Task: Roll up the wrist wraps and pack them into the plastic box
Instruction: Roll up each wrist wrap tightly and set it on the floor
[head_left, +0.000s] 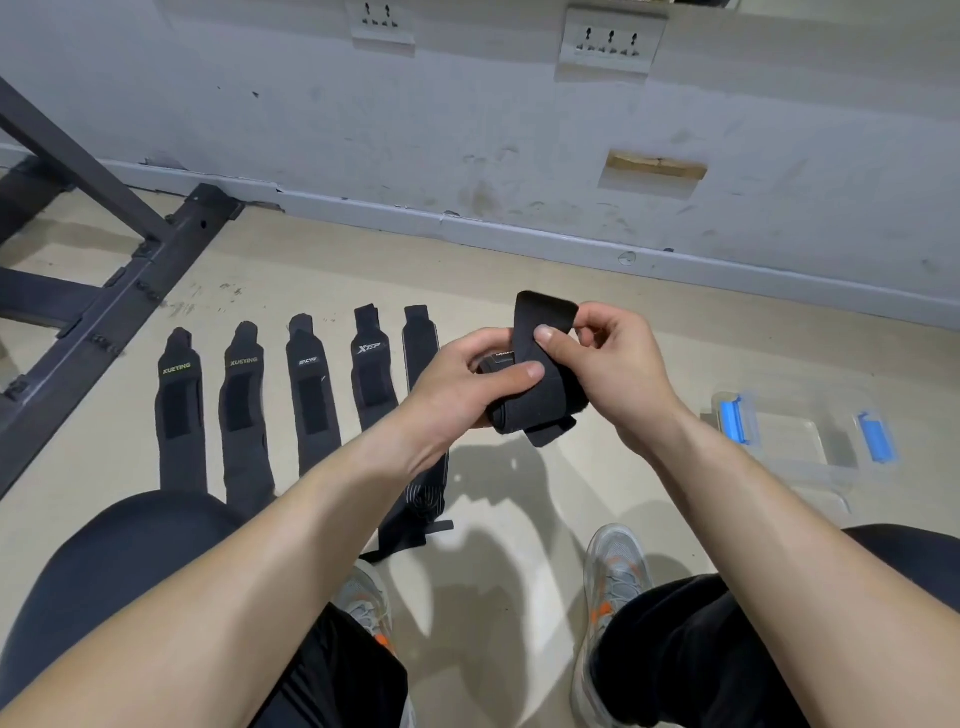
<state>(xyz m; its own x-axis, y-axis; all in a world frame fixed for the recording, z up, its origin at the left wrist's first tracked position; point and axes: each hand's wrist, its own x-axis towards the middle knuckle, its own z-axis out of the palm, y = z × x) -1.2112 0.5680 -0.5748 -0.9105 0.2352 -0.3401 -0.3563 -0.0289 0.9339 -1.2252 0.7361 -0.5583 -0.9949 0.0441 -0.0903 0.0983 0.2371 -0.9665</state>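
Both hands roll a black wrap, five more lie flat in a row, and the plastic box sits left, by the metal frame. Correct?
Not quite: the head view shows the plastic box on the floor at the right, beyond the right hand, not by the metal frame. The rest stands; the left hand too grips the black wrap.
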